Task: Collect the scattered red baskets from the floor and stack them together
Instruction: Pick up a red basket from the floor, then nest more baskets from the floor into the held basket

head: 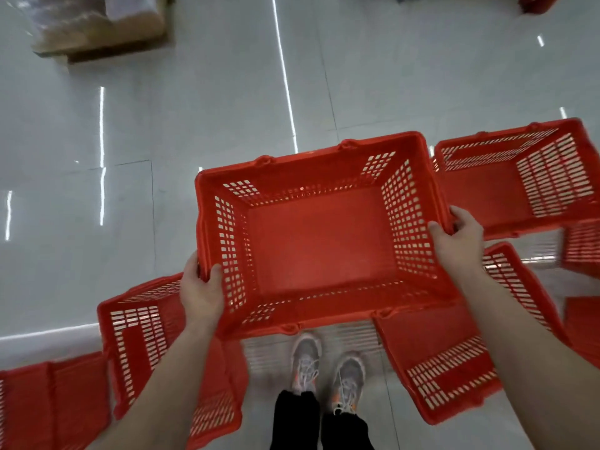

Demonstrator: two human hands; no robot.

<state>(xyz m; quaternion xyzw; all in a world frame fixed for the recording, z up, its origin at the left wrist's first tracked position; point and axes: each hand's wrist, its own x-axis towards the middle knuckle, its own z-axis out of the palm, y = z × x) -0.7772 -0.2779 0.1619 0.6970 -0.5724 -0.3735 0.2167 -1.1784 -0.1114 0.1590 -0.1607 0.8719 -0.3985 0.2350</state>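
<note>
Red plastic filled my view: I had the held basket [319, 235] aloft above my shoes [326, 368], left hand [201, 290] clamped on its left rim, right hand [457, 241] on the right. Lowering it askew could have jammed it against another basket's wall. Baskets lay near-left [139, 345] and near-right [444, 362], another beyond the right hand [519, 186], and one by the floor's far right edge [537, 3].

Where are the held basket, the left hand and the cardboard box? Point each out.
held basket [319, 241], head view, on its solid floor panel.
left hand [202, 292], head view, on the back of the hand.
cardboard box [97, 24], head view, on its wrapped top.
</note>
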